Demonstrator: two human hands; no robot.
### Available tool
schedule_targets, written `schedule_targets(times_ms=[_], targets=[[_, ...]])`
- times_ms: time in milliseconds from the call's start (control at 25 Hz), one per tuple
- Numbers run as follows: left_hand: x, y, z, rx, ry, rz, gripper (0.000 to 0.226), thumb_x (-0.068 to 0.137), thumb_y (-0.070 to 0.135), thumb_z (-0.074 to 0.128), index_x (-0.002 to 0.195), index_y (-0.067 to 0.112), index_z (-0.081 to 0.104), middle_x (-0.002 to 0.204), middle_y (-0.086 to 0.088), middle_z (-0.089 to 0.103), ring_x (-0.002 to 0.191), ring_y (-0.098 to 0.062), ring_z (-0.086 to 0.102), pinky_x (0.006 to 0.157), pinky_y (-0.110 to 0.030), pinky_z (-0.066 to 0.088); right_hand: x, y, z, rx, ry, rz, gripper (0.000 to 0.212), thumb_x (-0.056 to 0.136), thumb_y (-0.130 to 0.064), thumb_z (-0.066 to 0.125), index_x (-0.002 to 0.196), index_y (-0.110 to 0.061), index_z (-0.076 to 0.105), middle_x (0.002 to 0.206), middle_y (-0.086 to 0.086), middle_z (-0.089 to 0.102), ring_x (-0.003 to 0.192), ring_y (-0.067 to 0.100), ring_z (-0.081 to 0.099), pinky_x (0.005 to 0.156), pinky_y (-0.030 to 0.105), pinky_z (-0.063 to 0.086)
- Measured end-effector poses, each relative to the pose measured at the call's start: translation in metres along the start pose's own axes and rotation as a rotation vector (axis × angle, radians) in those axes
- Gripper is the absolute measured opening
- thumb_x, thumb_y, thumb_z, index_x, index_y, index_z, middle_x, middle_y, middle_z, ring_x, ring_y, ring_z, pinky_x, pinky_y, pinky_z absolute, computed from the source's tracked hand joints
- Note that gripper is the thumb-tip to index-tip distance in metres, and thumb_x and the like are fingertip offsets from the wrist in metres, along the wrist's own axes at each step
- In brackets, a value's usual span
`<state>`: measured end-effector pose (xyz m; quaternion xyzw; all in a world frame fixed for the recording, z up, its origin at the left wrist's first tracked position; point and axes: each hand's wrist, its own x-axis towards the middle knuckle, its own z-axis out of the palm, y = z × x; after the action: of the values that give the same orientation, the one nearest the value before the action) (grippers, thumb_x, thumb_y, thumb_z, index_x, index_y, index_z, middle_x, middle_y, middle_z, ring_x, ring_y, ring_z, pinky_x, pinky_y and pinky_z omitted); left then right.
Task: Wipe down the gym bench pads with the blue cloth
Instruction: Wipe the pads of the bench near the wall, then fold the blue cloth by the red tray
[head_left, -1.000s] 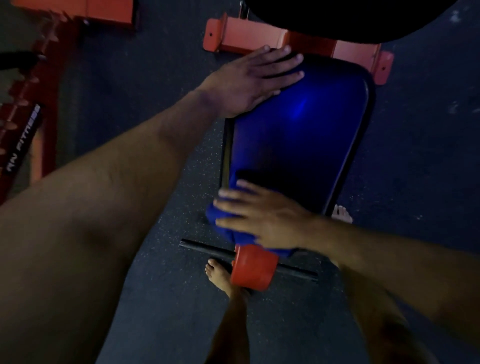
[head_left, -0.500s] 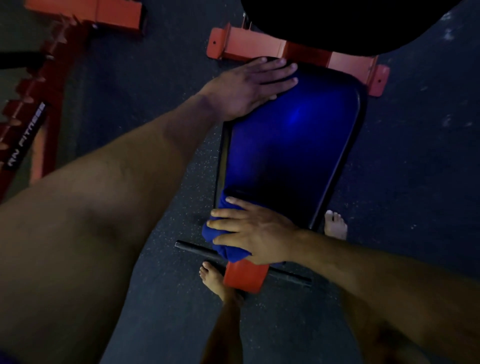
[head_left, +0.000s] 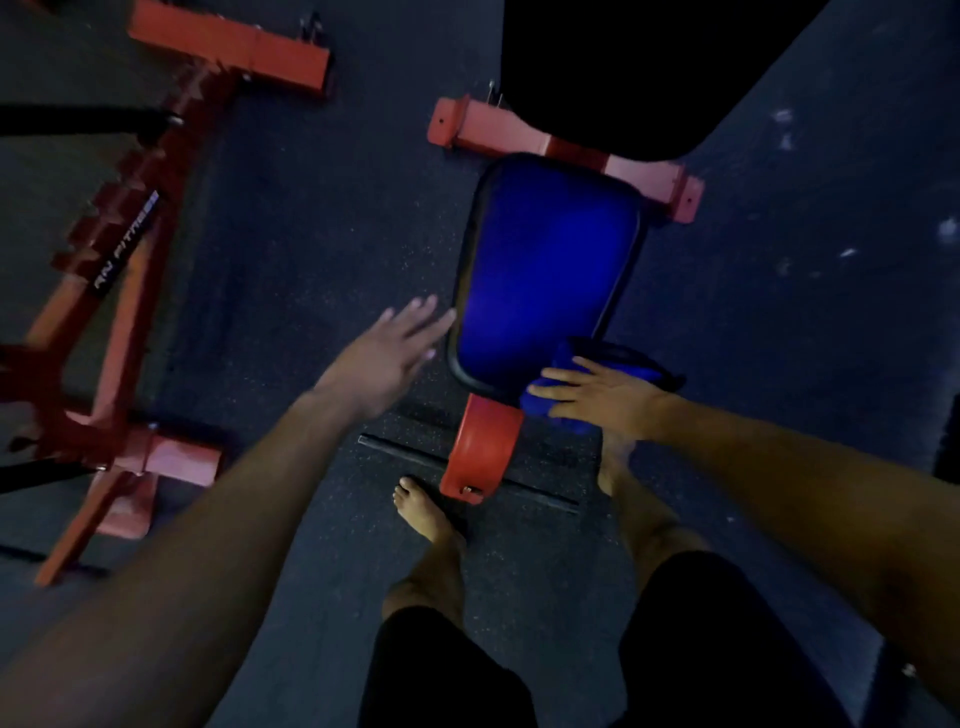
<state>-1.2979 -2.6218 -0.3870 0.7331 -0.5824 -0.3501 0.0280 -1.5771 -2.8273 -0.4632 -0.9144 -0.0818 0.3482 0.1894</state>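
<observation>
Low light, view from above; person stands barefoot at the foot of the bench, looking down.

Glossy blue vinyl seat pad (head_left: 545, 270) lies ahead of them, bolted to an orange-red steel bench frame (head_left: 483, 452); beyond it a larger black upholstered back pad (head_left: 639, 67) fills the top of the view.

Right hand (head_left: 597, 397) lies flat, fingers straight and spread, pressing a folded blue cloth (head_left: 597, 364) against the near right corner of the seat pad; cloth overhangs the edge there; whether the thumb hooks under it, cannot tell.

Left hand (head_left: 387, 358) hovers beside the pad's left edge, fingers extended and loosely apart, holding nothing; fingertips look just short of the pad rim, contact uncertain.

Judgement: step in hand is wiping the seat pad's near end and corner. To do it well, keep the palm flat so the cloth stays spread rather than bunching; run strokes lengthwise with overlap; follow the rounded edges and piping, where grime would collect; brace the free hand on the pad's side so the bench does not shift. The black pad appears not yet reached; cloth should be refolded to a clean face before going there.

Second orange-red steel rack (head_left: 130, 322) stands well apart on the left, on dark speckled rubber flooring (head_left: 311, 234).
</observation>
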Motion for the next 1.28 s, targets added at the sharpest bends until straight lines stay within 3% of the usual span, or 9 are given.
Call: schedule_targets(times_ms=[80,200,400,560,800,880,1040,1120,1280], targets=[[-0.047,0.004,0.013,-0.09,0.024,-0.105,0.055,0.112,0.032,0.031,0.163,0.029,0.008,0.172,-0.002,0.005,0.159,-0.02,0.004,0.125,-0.032,0.0,-0.046,-0.004,-0.013,-0.006,-0.137,0.252,0.071,0.092,-0.001,0.056,0.152,-0.029,0.031,0.167,-0.009,-0.003,0.153,0.021,-0.006,0.122,0.051,0.007],[-0.103,0.029,0.011,-0.172,-0.012,-0.131,0.057,0.112,0.031,0.036,0.164,0.024,0.013,0.172,-0.003,0.011,0.158,-0.02,0.011,0.126,-0.032,0.004,-0.104,-0.049,-0.052,0.181,0.001,0.494,0.058,0.094,-0.005,0.056,0.147,-0.025,0.042,0.166,-0.005,0.009,0.153,0.022,0.005,0.121,0.052,0.017],[-0.157,0.086,-0.026,-0.244,-0.006,-0.042,0.056,0.109,0.028,0.047,0.161,0.021,0.029,0.165,-0.005,0.034,0.15,-0.024,0.033,0.122,-0.033,0.023,-0.149,-0.159,-0.125,0.362,0.324,0.577,0.043,0.093,-0.015,0.064,0.134,-0.023,0.055,0.16,0.006,0.027,0.142,0.029,0.035,0.111,0.034,0.028],[-0.193,0.11,-0.064,-0.245,0.099,0.04,0.053,0.106,0.032,0.053,0.157,0.025,0.038,0.154,0.001,0.046,0.139,-0.019,0.047,0.109,-0.032,0.04,-0.172,-0.237,-0.147,0.374,0.57,0.582,0.039,0.092,-0.026,0.067,0.13,-0.026,0.061,0.137,0.007,0.042,0.115,0.031,0.053,0.1,0.044,0.044],[-0.209,0.165,-0.098,-0.28,0.157,0.184,0.101,0.091,0.044,0.075,0.16,0.05,0.0,0.17,0.019,-0.001,0.151,-0.002,0.018,0.113,-0.029,0.034,-0.211,-0.298,-0.156,0.496,0.753,0.473,0.046,0.094,-0.026,0.064,0.134,-0.045,0.053,0.123,-0.018,0.053,0.112,0.005,0.046,0.098,0.033,0.042],[-0.206,0.195,-0.101,-0.259,0.114,0.269,0.106,0.087,0.048,0.078,0.159,0.051,0.001,0.171,0.016,0.007,0.153,-0.001,0.013,0.118,-0.024,0.023,-0.23,-0.309,-0.156,0.549,0.804,0.432,0.047,0.092,-0.026,0.067,0.133,-0.044,0.053,0.119,-0.022,0.05,0.106,-0.002,0.051,0.093,0.023,0.044],[-0.194,0.255,-0.101,-0.281,0.123,0.357,0.044,0.09,0.036,0.077,0.13,0.029,0.061,0.119,0.008,0.062,0.112,-0.013,0.059,0.1,-0.036,0.048,-0.285,-0.32,-0.15,0.602,0.938,0.465,0.038,0.088,-0.032,0.072,0.123,-0.04,0.059,0.11,-0.021,0.05,0.096,0.0,0.056,0.083,0.017,0.044],[-0.188,0.289,-0.098,-0.31,0.124,0.385,0.022,0.092,0.03,0.075,0.112,0.027,0.065,0.102,0.009,0.062,0.095,-0.01,0.06,0.089,-0.042,0.05,-0.326,-0.319,-0.134,0.654,1.004,0.559,0.03,0.085,-0.034,0.075,0.11,-0.038,0.06,0.107,-0.019,0.05,0.094,0.003,0.056,0.081,0.025,0.048],[-0.174,0.35,-0.095,-0.374,0.011,0.462,0.021,0.095,0.026,0.072,0.113,0.036,0.065,0.106,0.013,0.064,0.101,-0.008,0.061,0.089,-0.031,0.05,-0.395,-0.322,-0.088,0.791,1.09,0.771,0.028,0.079,-0.038,0.079,0.091,-0.038,0.055,0.101,-0.019,0.05,0.09,0.002,0.055,0.074,0.03,0.051]])
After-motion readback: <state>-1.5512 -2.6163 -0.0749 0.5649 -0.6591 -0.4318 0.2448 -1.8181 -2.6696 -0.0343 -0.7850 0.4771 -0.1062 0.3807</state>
